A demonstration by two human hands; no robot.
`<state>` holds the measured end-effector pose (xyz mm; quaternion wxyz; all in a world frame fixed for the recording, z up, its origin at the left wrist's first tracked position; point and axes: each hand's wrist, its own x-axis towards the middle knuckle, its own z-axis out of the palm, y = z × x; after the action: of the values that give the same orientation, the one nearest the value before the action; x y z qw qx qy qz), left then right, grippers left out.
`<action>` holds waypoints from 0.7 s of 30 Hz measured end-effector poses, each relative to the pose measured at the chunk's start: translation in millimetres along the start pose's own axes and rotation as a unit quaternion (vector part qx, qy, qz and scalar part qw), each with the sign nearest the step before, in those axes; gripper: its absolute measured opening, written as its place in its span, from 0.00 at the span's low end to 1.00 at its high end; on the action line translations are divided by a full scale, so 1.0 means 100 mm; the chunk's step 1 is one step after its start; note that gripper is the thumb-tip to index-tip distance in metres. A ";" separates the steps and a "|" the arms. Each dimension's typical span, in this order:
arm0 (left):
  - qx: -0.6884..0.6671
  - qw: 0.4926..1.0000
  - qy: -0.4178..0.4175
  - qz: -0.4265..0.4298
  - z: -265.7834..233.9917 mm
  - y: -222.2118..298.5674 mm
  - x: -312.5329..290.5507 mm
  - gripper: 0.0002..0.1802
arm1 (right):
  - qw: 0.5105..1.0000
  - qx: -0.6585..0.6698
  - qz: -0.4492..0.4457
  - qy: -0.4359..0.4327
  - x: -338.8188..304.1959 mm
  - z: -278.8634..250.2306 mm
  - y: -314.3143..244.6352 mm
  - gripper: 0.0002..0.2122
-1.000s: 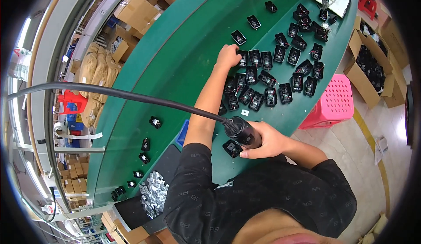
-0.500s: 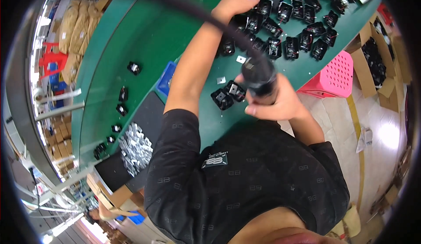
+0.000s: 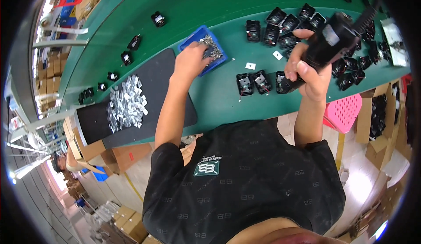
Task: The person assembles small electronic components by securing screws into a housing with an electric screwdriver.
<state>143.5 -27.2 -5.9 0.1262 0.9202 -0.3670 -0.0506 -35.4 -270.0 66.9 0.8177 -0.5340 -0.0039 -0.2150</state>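
Observation:
My right hand (image 3: 313, 77) is wrapped round a black electric screwdriver (image 3: 330, 38), its cord running up to the right. The tool's lower end slants down over a small black housing (image 3: 280, 81), partly covering it. Two more black housings (image 3: 253, 83) with metal plates inside lie side by side to its left. At the blue bin (image 3: 224, 60), my left hand (image 3: 190, 63) reaches over the rim into small metal screws (image 3: 214, 47). Its thumb and fingers look apart; the fingertips are partly hidden. Two small white-silver plates (image 3: 250, 65) lie beyond the housings.
Many black housings (image 3: 276, 16) crowd the green table's right side. More stand along the green strip (image 3: 133, 42) beyond. A pile of metal pieces (image 3: 127, 106) sits on a dark mat (image 3: 169, 86) at left. A pink stool (image 3: 344, 112) and open carton (image 3: 379, 112) stand right.
My left hand has come back from the far housings to the blue bin. My right hand, still gripping the screwdriver, has swung it over a housing. The view has turned.

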 end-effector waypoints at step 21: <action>-0.268 0.963 0.011 0.031 -0.10 0.05 -0.13 0.04 | 0.982 0.035 -0.185 0.023 -0.13 0.11 -0.06 0.32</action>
<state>132.2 -20.1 5.1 0.3739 0.8414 -0.3667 -0.1333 -47.0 -257.5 74.1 0.7820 -0.4897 -0.0911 -0.3745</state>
